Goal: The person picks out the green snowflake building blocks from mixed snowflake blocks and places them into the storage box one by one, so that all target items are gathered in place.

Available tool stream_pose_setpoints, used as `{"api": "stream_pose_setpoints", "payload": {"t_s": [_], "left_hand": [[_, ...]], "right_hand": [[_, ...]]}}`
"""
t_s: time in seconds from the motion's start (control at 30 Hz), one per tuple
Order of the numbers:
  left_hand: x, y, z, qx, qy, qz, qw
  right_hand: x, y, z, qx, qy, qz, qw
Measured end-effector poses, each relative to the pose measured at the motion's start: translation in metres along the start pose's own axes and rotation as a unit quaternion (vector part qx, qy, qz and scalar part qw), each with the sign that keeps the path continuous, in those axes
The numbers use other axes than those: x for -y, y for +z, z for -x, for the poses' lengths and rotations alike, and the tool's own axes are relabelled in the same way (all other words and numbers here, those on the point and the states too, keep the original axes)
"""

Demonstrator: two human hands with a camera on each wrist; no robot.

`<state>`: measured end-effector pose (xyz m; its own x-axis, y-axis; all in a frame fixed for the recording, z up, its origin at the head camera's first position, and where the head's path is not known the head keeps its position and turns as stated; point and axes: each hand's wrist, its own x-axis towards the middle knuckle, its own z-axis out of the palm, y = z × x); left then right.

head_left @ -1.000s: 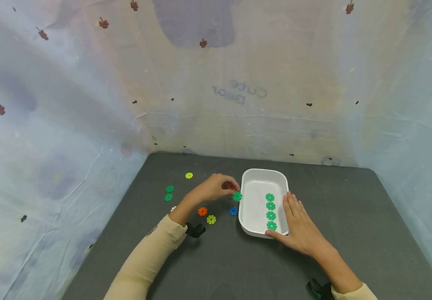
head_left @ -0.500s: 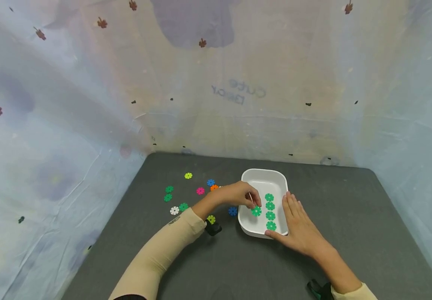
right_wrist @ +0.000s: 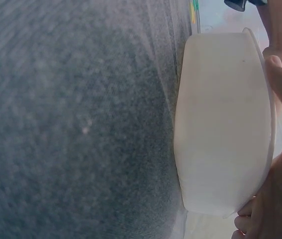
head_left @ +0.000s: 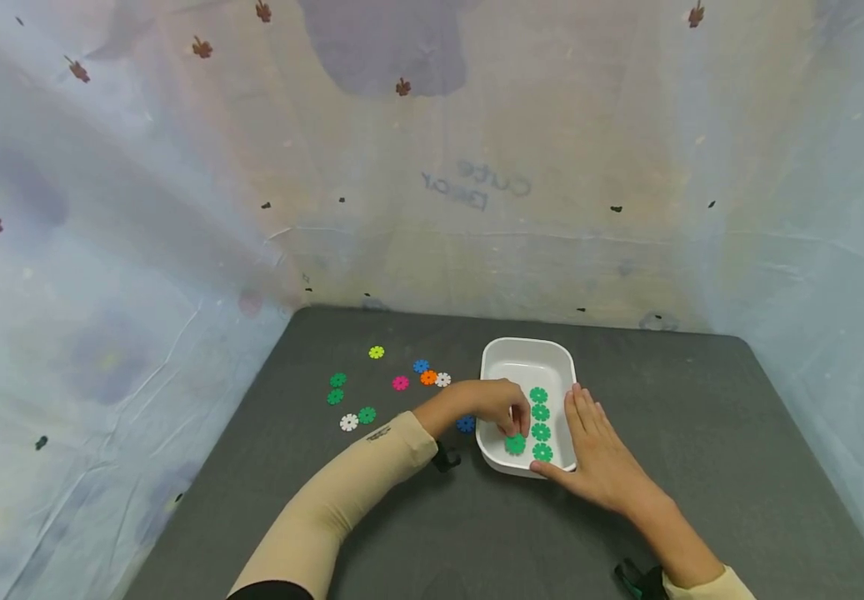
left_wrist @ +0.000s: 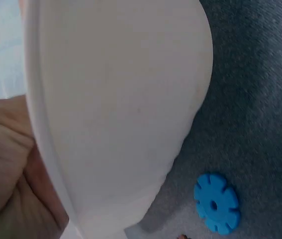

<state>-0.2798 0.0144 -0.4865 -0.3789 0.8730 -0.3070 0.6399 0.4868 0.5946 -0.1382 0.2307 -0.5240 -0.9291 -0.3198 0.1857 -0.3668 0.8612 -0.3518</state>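
A white rectangular tray (head_left: 527,354) stands on the dark table, with a column of several green slotted discs (head_left: 541,432) along the right of its floor. My left hand (head_left: 502,404) reaches over the tray's left rim and pinches another green slotted disc (head_left: 516,444) low at the front left of the floor, beside that column. In the left wrist view the tray wall (left_wrist: 126,109) hides the fingertips. My right hand (head_left: 604,454) rests along the tray's right rim, fingers straight, thumb at the front corner; the right wrist view shows the thumb (right_wrist: 280,79) at the rim.
Left of the tray lie loose slotted discs: a blue one (left_wrist: 216,203) close by its wall, a pink one (head_left: 400,382), an orange one (head_left: 428,377), a yellow one (head_left: 377,352), a white one (head_left: 349,422) and several green ones (head_left: 367,415). A patterned sheet (head_left: 432,250) hangs behind the table.
My left hand has carried the green disc from outside the tray's left rim into the tray, then toward its front. The right hand has stayed in place.
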Motion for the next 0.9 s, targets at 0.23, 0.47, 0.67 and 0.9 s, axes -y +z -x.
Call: {"api": "stream_pose_setpoints", "payload": {"t_s": [0.23, 0.47, 0.67, 0.9], "left_hand": [[-0.003, 0.004, -0.004, 0.011, -0.035, -0.007, 0.9993], [-0.002, 0.008, -0.006, 0.005, -0.036, -0.015, 0.9992], [-0.003, 0.008, -0.005, -0.006, -0.021, -0.031, 0.9993], [-0.004, -0.002, 0.006, -0.057, 0.003, -0.063, 0.9964]], "right_hand": [[0.0, 0.0, 0.0, 0.012, 0.007, -0.004, 0.9999], [0.002, -0.001, 0.001, 0.002, 0.003, -0.004, 1.0], [0.001, -0.001, 0.0, 0.006, 0.005, -0.003, 1.0], [-0.001, 0.001, 0.0, 0.014, 0.011, -0.003, 0.9998]]}}
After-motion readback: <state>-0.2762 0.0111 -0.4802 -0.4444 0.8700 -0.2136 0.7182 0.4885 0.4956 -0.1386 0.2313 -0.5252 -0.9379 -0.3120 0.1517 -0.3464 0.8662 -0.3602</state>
